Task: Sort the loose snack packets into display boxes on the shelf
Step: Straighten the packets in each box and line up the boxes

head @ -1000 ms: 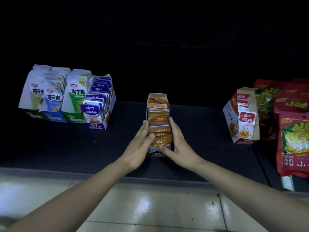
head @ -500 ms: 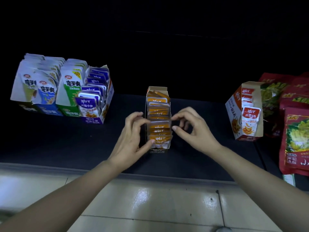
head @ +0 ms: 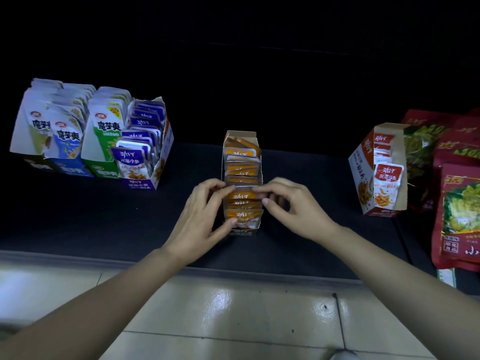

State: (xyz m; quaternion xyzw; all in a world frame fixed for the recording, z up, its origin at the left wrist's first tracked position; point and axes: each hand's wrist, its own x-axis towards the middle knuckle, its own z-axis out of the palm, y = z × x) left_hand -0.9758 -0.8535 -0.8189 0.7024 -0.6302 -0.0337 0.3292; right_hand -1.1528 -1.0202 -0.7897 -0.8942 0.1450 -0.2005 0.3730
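Note:
A narrow cardboard display box (head: 242,137) stands on the dark shelf, filled with a row of orange snack packets (head: 242,196). My left hand (head: 205,209) is on the box's left side, its fingertips pinching the packets near the middle of the row and its thumb at the front packet. On the right side, my right hand (head: 291,203) has curled fingers pinching the same packets' right edge. The front packet (head: 243,218) leans forward at the box's low front.
At the left stands a purple display box (head: 141,157) of purple packets beside white, blue and green packet boxes (head: 65,131). A red-and-white display box (head: 376,172) stands at the right, with large red bags (head: 459,211) beyond it. Pale floor tiles (head: 233,307) lie below the shelf edge.
Both hands have lifted from the sides of the box's front end and now pinch the orange packets in the middle of the row with curled fingers.

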